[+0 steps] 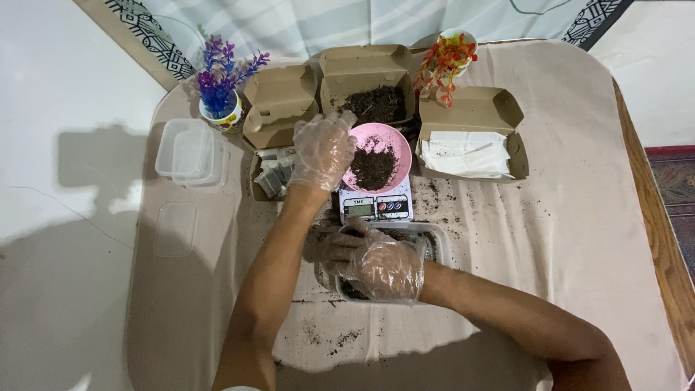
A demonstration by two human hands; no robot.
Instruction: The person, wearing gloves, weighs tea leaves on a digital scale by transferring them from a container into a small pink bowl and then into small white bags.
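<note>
Soil-filled pink bowl (380,163) just beside gloved left hand (322,148), touching its rim

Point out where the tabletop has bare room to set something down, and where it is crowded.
Bare cloth lies right of the clear tray, below the box of white sheets, and at the near left under the flat lid. It is crowded at the far middle: boxes, pink bowl, scale, left hand, right hand.

- Open cloth lies along the table's right side (579,217).
- Cardboard boxes (365,76), flower pots (221,112) and a pink bowl (394,141) on a scale (376,206) crowd the far edge.
- Clear tubs (190,150) block the left.
</note>
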